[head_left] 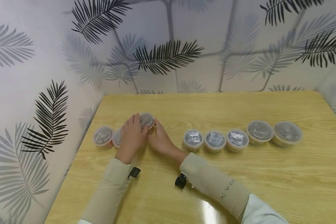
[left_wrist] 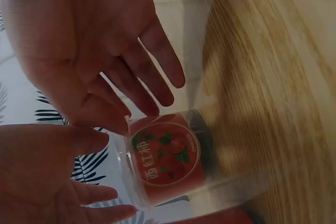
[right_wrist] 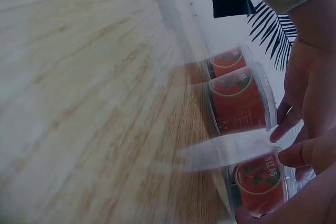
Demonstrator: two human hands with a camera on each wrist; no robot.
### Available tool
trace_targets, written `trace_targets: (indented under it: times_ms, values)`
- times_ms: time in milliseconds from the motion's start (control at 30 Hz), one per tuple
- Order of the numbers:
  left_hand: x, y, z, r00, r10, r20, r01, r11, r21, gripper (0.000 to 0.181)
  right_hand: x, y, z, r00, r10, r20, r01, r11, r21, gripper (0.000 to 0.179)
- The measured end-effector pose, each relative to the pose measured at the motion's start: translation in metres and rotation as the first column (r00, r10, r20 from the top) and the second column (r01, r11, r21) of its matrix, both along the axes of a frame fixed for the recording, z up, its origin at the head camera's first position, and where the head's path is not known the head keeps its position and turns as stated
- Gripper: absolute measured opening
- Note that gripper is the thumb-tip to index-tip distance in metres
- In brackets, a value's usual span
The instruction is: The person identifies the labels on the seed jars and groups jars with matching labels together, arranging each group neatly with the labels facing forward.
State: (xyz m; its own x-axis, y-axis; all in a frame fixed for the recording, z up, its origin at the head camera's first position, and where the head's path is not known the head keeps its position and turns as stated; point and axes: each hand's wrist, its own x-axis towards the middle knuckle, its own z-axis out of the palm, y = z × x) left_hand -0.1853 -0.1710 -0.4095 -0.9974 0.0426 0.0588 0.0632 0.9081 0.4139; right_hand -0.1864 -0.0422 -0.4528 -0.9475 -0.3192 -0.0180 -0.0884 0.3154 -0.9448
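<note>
A clear lidded tub (head_left: 146,119) with a red tomato label stands between both hands at the left of the table. My left hand (head_left: 133,133) holds its left side, thumb at the lid's rim. From the other side my right hand (head_left: 162,140) holds the same tub, fingertips along its side. In the left wrist view the tub (left_wrist: 168,158) shows a round tomato picture and Chinese characters. Two similar tubs stand to its left: an outer tub (head_left: 102,136) and a middle tub (head_left: 116,138), partly hidden by the left hand. Their red labels show in the right wrist view.
Right of the hands several lidded tubs stand in a row. Three smaller ones, such as this tub (head_left: 193,140), come first, then two wider tubs (head_left: 259,130). Behind the wooden table (head_left: 212,109) hangs leaf-patterned cloth (head_left: 198,28), which also runs down the left side.
</note>
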Motion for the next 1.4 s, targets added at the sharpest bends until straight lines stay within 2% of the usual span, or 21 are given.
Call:
trace_targets:
  times_ms: [100,300,467,633,767,900,1000,1133,1233,1333,1400]
  values:
    - [-0.002,0.000,-0.003,1.000,0.006,0.029,-0.005,0.999,-0.036,0.065,0.000,-0.002,-0.002,1.000,0.008,-0.015,-0.008,1.000,-0.006,0.075]
    - [-0.005,-0.001,-0.004,0.996,-0.085,-0.006,0.084,0.994,-0.063,0.062,-0.003,-0.001,-0.002,0.997,0.020,-0.073,-0.027,0.995,-0.095,0.070]
    - [-0.006,-0.002,-0.003,0.993,-0.120,-0.013,0.120,0.993,-0.003,0.059,-0.005,-0.001,-0.005,0.995,-0.009,-0.096,-0.008,0.984,-0.180,0.062]
    - [-0.005,-0.002,0.000,0.993,-0.119,-0.013,0.120,0.986,0.120,0.059,-0.005,0.001,-0.003,0.995,-0.072,-0.063,0.057,0.975,-0.216,0.053]
    - [-0.001,-0.002,0.005,0.994,-0.100,-0.037,0.106,0.964,0.245,0.060,-0.006,0.005,0.003,0.990,-0.109,-0.092,0.089,0.977,-0.195,0.054]
    - [0.005,-0.001,0.012,0.994,-0.092,-0.066,0.110,0.925,0.363,0.060,-0.004,0.012,0.011,0.983,-0.133,-0.130,0.113,0.982,-0.150,0.065]
    - [0.012,0.002,0.015,0.993,-0.084,-0.083,0.112,0.894,0.434,0.059,0.001,0.016,0.017,0.983,-0.140,-0.121,0.124,0.984,-0.129,0.075]
    - [0.023,0.007,0.016,0.990,-0.071,-0.120,0.121,0.864,0.488,0.057,0.008,0.021,0.025,0.985,-0.122,-0.121,0.100,0.981,-0.169,0.074]
    - [0.031,0.012,0.013,0.986,-0.057,-0.154,0.127,0.861,0.493,0.057,0.017,0.024,0.037,0.988,-0.105,-0.115,0.076,0.970,-0.232,0.068]
    - [0.038,0.017,0.009,0.983,-0.035,-0.180,0.124,0.850,0.513,0.058,0.027,0.028,0.050,0.993,-0.092,-0.077,0.069,0.962,-0.265,0.066]
    - [0.042,0.019,0.004,0.984,-0.007,-0.180,0.106,0.830,0.547,0.059,0.033,0.030,0.054,0.995,-0.089,-0.041,0.075,0.961,-0.267,0.069]
